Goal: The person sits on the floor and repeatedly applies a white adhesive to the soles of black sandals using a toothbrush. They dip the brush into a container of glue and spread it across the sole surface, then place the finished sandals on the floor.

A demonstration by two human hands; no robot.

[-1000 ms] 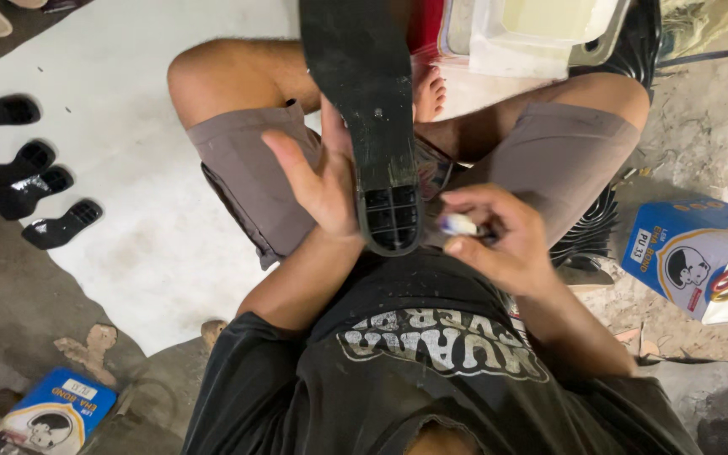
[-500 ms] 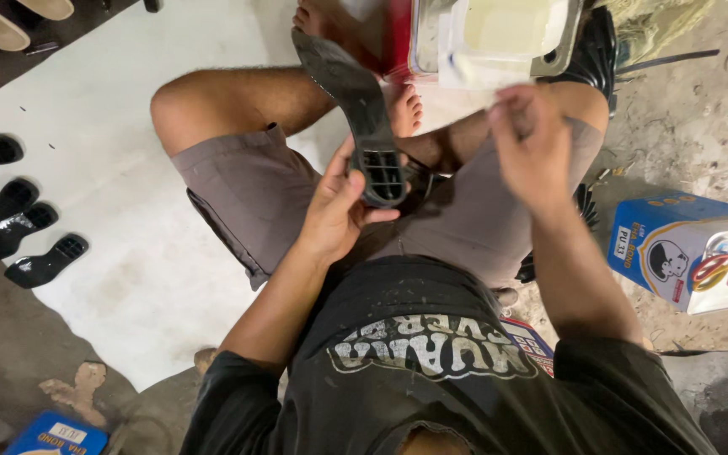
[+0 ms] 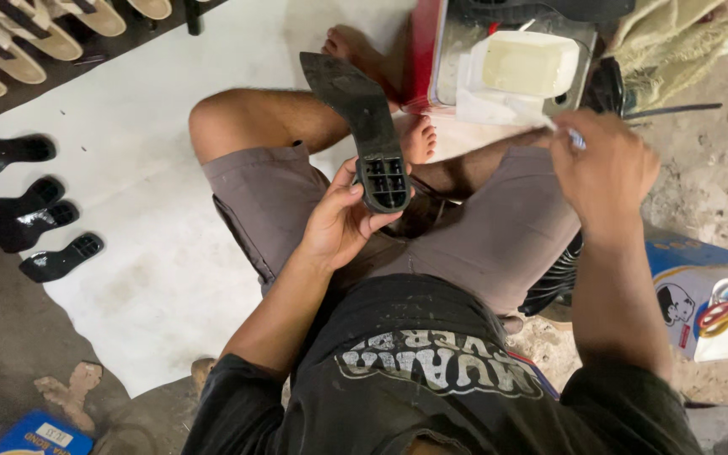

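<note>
Head view. The person sits cross-legged on the floor, knees apart, above a white sheet [image 3: 153, 253] spread over the concrete.

The left hand [image 3: 343, 223] holds a black shoe sole [image 3: 364, 126] by its heel end. The grip is closed round the heel block: thumb on the near side, fingers wrapped beneath. The ribbed, hollow underside of the heel faces the camera. The sole points away from the person, tilted up over the left thigh, its toe end near the bare foot [image 3: 419, 139].

The right hand [image 3: 604, 173] is raised over the right knee, well apart from the sole. Its grip is pressed together, pinching a small brush [image 3: 562, 133] with a pale handle. The brush tip reaches toward a white plastic tub [image 3: 531, 63] that sits in a metal tray [image 3: 465, 50] with a red side, just beyond the feet.

At the left edge of the sheet lie four more black soles [image 3: 31, 223], separate from one another. Tan sandal parts [image 3: 35, 34] are lined up on a dark strip at the far left corner. A blue and white carton [image 3: 709, 303] lies on the floor by the right knee. A blue tin [image 3: 40, 434] sits at the near left corner, partly cut off by the frame.
</note>
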